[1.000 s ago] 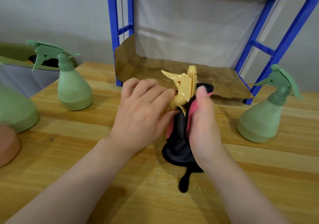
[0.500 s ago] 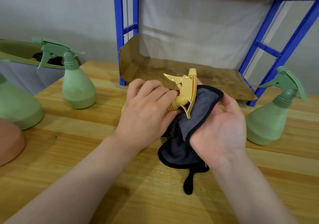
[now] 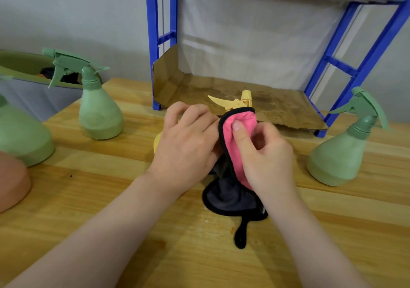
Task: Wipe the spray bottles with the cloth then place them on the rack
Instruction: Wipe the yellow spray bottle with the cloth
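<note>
**Yellow bottle wrapped in cloth, both hands on it**

Head view: the yellow bottle (image 3: 238,103) is held above the wooden surface (image 3: 111,199), in front of the blue rack (image 3: 346,63). The left hand (image 3: 188,145) has its fingers curled around the bottle's body. The right hand (image 3: 266,157) pinches the pink-and-black cloth (image 3: 235,137) against the bottle's neck, thumb on top. Green bottles (image 3: 99,110) stand on either side.

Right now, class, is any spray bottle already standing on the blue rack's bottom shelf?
No: the rack shelf holds only cardboard, while the green bottles stand on the table.
</note>
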